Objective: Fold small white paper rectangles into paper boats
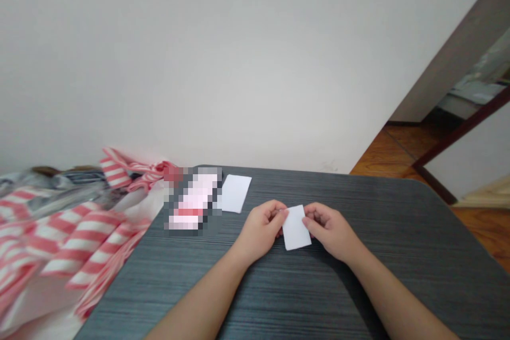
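Between my two hands is a small white piece of paper (296, 229), held tilted above the dark table (255, 297). My left hand (263, 227) pinches its left edge, thumb on the near face and fingers behind. On the opposite edge, my right hand (327, 227) grips it the same way. Whether the paper is a single sheet or folded I cannot tell. Further back to the left, more white paper (236, 194) lies flat on the tabletop, out of reach of either hand's fingers.
A blurred-out, phone-like rectangle (194, 199) lies at the table's back left. Red-and-white striped cloth (75, 239) is heaped beside the left edge. A pale wall (247, 64) rises behind the table. At the right, wooden flooring (378, 151) and a dark-red-framed panel (470, 154) show.
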Demonstrator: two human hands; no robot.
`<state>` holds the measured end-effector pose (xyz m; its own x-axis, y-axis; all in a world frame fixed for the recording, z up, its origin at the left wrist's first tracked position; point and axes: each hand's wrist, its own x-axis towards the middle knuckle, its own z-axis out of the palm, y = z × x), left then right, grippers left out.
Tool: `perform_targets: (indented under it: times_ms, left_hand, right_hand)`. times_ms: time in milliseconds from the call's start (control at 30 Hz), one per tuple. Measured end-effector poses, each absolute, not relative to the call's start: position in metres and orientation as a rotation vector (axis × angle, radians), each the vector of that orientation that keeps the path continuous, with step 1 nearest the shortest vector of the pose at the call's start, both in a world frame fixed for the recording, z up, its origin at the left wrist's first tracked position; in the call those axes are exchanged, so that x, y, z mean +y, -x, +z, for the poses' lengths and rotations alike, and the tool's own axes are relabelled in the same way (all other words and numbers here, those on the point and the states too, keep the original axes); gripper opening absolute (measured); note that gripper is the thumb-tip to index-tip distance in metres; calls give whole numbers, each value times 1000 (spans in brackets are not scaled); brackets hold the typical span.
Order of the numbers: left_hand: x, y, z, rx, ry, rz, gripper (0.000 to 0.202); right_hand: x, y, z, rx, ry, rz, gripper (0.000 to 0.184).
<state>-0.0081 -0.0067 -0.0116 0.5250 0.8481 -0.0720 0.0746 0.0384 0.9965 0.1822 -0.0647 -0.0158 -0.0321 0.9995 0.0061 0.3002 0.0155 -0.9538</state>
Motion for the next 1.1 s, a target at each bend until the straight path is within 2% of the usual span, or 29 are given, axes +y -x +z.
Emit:
perform_targets:
  times_ms: [333, 633, 933, 1100]
  left_hand:
    - [-8, 8, -8, 808, -1445, 657, 22]
    - [-7, 8, -10, 843, -1448, 678, 22]
    - [-6, 9, -5, 868, -1406, 702, 19]
    - [-5, 9, -2, 881, -1365, 710, 27]
  right_hand:
    - [-63, -183, -18, -1270, 1399, 1033, 27]
    - [-63, -181, -14, -1350, 1252, 1133, 19]
    - [-65, -183, -9, -1460, 1332, 991, 19]
    - [-64, -185, -6, -1561, 1270, 872, 22]
